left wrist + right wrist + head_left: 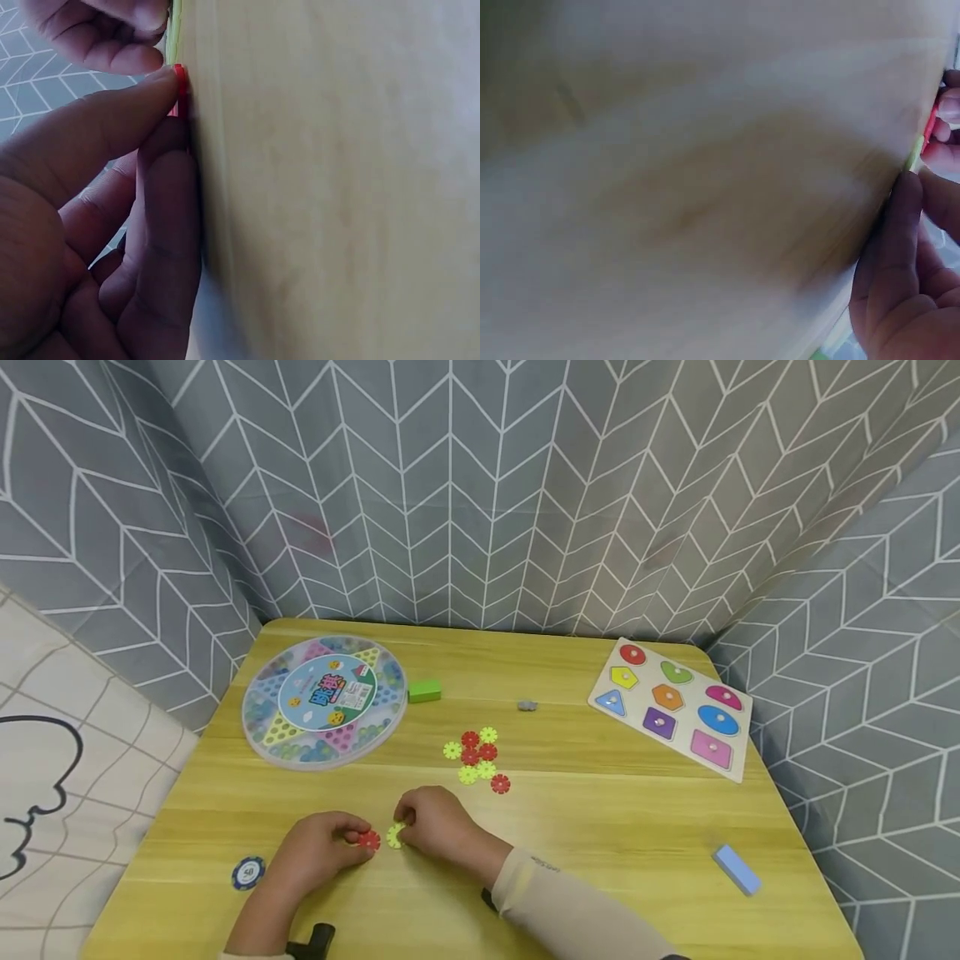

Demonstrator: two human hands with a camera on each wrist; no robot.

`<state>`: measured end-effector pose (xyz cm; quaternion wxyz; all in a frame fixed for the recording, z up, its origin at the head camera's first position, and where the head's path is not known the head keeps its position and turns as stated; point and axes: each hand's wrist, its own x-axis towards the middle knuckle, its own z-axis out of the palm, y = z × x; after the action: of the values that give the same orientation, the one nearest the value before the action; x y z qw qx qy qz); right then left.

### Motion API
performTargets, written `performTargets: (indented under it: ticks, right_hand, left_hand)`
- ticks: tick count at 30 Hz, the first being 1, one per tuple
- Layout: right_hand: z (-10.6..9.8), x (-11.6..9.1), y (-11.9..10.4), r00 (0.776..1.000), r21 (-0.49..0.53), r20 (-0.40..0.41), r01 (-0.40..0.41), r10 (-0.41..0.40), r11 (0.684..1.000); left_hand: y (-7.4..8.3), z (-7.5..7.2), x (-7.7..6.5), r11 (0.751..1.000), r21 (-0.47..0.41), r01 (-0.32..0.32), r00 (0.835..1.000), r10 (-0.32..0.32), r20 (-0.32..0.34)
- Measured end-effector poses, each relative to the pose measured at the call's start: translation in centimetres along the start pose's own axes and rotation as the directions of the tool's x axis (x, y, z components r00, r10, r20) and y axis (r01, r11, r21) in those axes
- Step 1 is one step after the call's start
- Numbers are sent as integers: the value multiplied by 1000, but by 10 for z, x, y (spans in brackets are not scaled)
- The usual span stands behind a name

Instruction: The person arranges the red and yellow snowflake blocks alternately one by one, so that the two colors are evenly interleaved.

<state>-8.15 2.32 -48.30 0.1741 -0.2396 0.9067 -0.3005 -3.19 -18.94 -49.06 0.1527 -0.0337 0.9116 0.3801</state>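
My left hand [321, 852] pinches a red notched plastic disc [370, 840] between thumb and fingers, low over the table. Facing it, my right hand [438, 823] grips a yellow-green notched disc [393, 836] by its far side. The two discs stand edge to edge with a small gap in the head view. In the left wrist view the red disc [181, 88] shows as a thin edge beneath the yellow-green one [175, 34]. Beyond the hands lies a loose cluster of several more discs, red [500, 784] and yellow-green [452, 750].
A round Chinese checkers box [262, 727] lies back left, beside a green block [425, 692]. A small grey piece [527, 705] sits at mid-back. The shape puzzle board [637, 702] is back right, a blue block [737, 869] front right, a poker chip [248, 872] left of my left hand.
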Motion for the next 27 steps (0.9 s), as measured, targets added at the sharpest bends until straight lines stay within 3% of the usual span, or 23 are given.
performTargets:
  ticks: [3, 6, 9, 12, 15, 20, 27]
  right_hand:
    - [-10, -1, 12, 999, 108, -27, -42, 46, 993]
    - [-35, -7, 32, 990, 189, -81, -94, 111, 978]
    - [-64, -16, 57, 968, 196, -164, -158, 191, 968]
    - [-79, -24, 79, 944, 135, -198, -239, 263, 962]
    - [-80, -28, 94, 943, 64, -173, -278, 285, 958]
    - [-71, -29, 101, 949, -22, -188, -260, 251, 965]
    - [-71, -30, 98, 942, -14, -197, -281, 273, 960]
  left_hand:
    - [0, 1, 1, 1000, -9, 6, 1000, -6, 0]
    - [0, 2, 1, 1000, -27, 10, 1000, -10, 1]
    - [1, 3, 1, 999, -47, 8, 1000, -8, 3]
    - [0, 3, 1, 998, -58, 11, 1000, -11, 4]
    - [-1, 3, 0, 998, -54, 26, 1000, -26, 2]
    - [0, 3, 1, 998, -67, 13, 1000, -13, -10]
    - [0, 4, 3, 997, -75, -3, 1000, 1, -23]
